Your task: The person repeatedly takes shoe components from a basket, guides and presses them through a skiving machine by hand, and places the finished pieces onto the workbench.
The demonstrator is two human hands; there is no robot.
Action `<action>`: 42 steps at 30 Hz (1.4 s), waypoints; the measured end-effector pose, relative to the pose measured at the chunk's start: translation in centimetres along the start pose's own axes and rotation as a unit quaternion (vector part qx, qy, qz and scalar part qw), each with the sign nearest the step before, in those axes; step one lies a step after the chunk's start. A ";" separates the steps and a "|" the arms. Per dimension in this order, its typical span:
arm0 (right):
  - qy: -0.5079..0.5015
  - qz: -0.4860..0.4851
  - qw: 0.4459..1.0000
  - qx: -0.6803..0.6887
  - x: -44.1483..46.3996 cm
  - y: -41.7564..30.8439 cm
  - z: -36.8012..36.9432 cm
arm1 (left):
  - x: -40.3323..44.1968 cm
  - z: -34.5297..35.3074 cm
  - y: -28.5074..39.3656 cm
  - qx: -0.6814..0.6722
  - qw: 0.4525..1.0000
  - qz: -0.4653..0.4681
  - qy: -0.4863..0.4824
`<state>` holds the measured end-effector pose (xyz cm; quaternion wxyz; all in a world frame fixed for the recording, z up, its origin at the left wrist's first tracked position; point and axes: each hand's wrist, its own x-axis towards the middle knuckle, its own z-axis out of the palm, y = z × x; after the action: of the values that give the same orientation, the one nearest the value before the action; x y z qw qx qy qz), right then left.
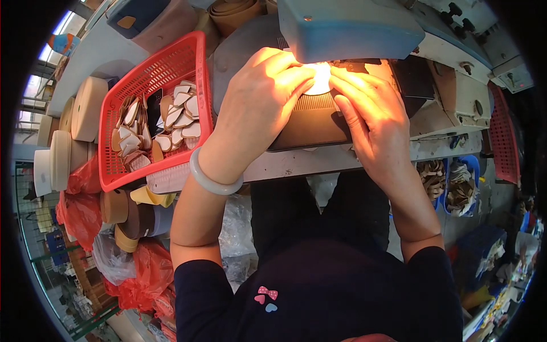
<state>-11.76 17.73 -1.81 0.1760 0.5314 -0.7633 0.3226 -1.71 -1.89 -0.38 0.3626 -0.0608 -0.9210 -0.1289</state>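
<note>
Under the lit blue head of a machine (350, 34), a small, brightly lit pale piece (319, 80) lies over a ribbed plate (316, 102). My left hand (265, 94) pinches its left side between thumb and fingers. On the other side, the fingertips of my right hand (373, 108) close in on the piece's right edge, thumb bent below them. Glare washes out the contact points, and the machine head hides whatever is behind the fingertips. A pale bangle (213, 176) circles my left wrist.
A red plastic basket (106, 148) left of my left arm holds many white-and-tan cut pieces (182, 111). Rolls of strip material (89, 108) and red plastic bags (82, 219) crowd the far left. Blue bins (474, 188) of scraps stand below on the right.
</note>
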 end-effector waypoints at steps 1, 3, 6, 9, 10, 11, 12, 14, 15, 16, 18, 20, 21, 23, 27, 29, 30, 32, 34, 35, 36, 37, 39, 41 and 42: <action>0.001 0.001 1.000 0.000 0.0 0.0 0.0 | -0.1 0.0 0.0 0.005 1.000 -0.003 -0.003; 0.004 0.004 1.000 0.001 0.0 -0.1 0.0 | -0.1 0.0 -0.1 0.009 1.000 -0.003 0.001; 0.007 0.003 1.000 -0.002 0.1 -0.1 0.1 | 0.0 0.1 -0.5 0.003 1.000 0.003 0.011; 0.009 0.003 1.000 0.001 0.1 0.0 0.2 | 0.1 0.0 -0.8 -0.009 1.000 0.003 0.012; 0.011 0.001 1.000 -0.001 0.1 0.0 0.2 | 0.2 0.0 -0.8 -0.013 1.000 0.008 0.016; 0.013 0.000 1.000 -0.003 0.1 0.0 0.2 | 0.3 0.0 -0.7 -0.017 1.000 0.012 0.019; 0.015 -0.002 1.000 -0.004 0.1 0.0 0.2 | 0.2 0.0 -0.7 -0.015 1.000 0.012 0.009; 0.037 -0.013 0.999 -0.016 0.1 0.3 0.6 | 0.1 -0.1 -0.8 -0.010 1.000 0.013 -0.011; 0.048 -0.019 0.998 -0.021 0.2 0.4 0.8 | 0.1 -0.1 -0.8 -0.012 1.000 0.016 -0.011; 0.047 -0.018 0.998 -0.022 0.1 0.4 0.8 | 0.1 0.0 -0.8 -0.014 1.000 0.019 -0.011; 0.046 -0.016 0.999 -0.023 0.1 0.4 0.8 | 0.1 0.1 -0.8 -0.015 1.000 0.024 -0.012; 0.047 -0.017 0.998 -0.025 0.1 0.4 0.8 | 0.0 0.1 -0.8 -0.012 0.999 0.029 -0.012; 0.047 -0.017 0.998 -0.026 0.1 0.4 0.8 | 0.0 0.2 -0.8 -0.015 0.999 0.032 -0.009; 0.048 -0.019 0.998 -0.025 0.2 0.4 0.8 | 0.0 0.3 -0.9 -0.021 0.999 0.039 -0.002; 0.049 -0.022 0.998 -0.026 0.2 0.4 0.8 | 0.1 0.1 -0.7 -0.014 0.999 0.031 -0.012; 0.050 -0.020 0.998 -0.025 0.2 0.3 0.8 | 0.1 0.0 -0.7 -0.011 0.999 0.034 -0.012; 0.050 -0.019 0.998 -0.025 0.2 0.3 0.8 | 0.1 0.0 -0.7 -0.012 0.999 0.036 -0.009; 0.051 -0.021 0.998 -0.019 0.2 0.4 0.9 | 0.2 0.1 -0.7 -0.014 0.999 0.041 -0.003; 0.052 -0.022 0.998 -0.017 0.2 0.5 0.9 | 0.1 0.3 -0.8 -0.024 0.999 0.043 0.001; 0.053 -0.023 0.998 -0.018 0.2 0.5 1.0 | 0.1 0.3 -0.9 -0.028 0.999 0.043 0.003; 0.054 -0.023 0.998 -0.018 0.2 0.5 1.0 | 0.1 0.3 -0.8 -0.026 0.999 0.046 0.006; 0.045 -0.019 0.999 -0.014 0.2 0.4 0.9 | 0.1 0.4 -0.7 -0.023 0.998 0.049 0.010; 0.027 -0.011 1.000 -0.004 0.3 0.1 0.5 | 0.2 0.3 -0.5 -0.019 0.999 0.042 0.001; 0.027 -0.009 1.000 -0.010 0.3 0.1 0.4 | 0.3 -0.1 -0.1 -0.016 0.999 0.024 -0.024; 0.027 -0.008 1.000 -0.013 0.3 0.1 0.4 | 0.3 -0.1 -0.1 -0.014 0.999 0.024 -0.025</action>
<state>-11.88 17.27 -2.00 0.2061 0.5259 -0.7583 0.3254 -1.86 -2.03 -0.13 0.3418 -0.0916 -0.9260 -0.1318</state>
